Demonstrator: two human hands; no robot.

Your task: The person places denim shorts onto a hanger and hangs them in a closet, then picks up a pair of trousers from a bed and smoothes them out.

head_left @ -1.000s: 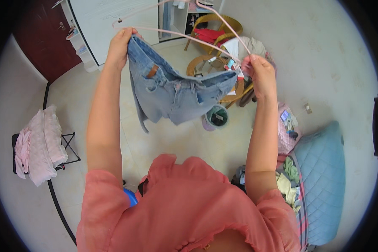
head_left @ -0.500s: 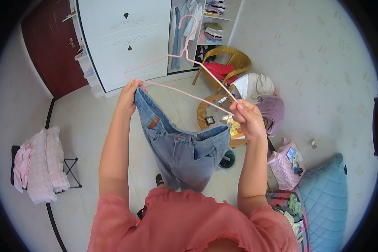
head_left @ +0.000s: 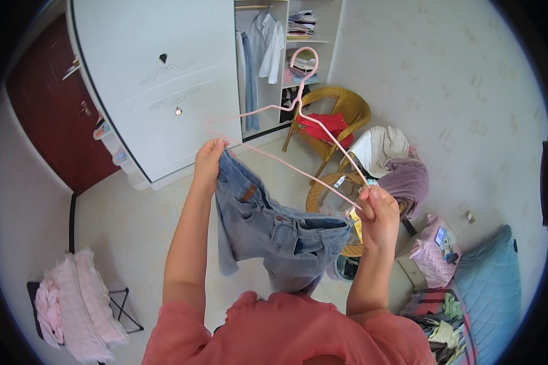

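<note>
A pair of faded blue jeans [head_left: 280, 243] hangs in front of me, its waistband slanting down to the right and a brown patch on it. My left hand [head_left: 212, 161] is closed on the waistband's left end, close to the left corner of a pink wire clothes hanger [head_left: 274, 156]. Whether it also grips the hanger there, I cannot tell. The hanger is held up with its hook at the top. My right hand [head_left: 380, 213] pinches its right corner, just above the waistband's right end. Fingers hide the exact contact between jeans and hanger there.
Ahead stands a white wardrobe [head_left: 158, 79] with hanging and folded clothes. A wicker chair [head_left: 341, 103] holds red cloth, beside a round wicker table [head_left: 316, 194]. A purple cloth [head_left: 408, 182], a blue quilted cushion [head_left: 493, 286] and a stool with pink padding [head_left: 88, 298] are around me.
The hanger and jeans sit lower and farther right in view, as the view itself has shifted toward the wardrobe. Both hands keep their grips. The jeans' legs have swung left.
</note>
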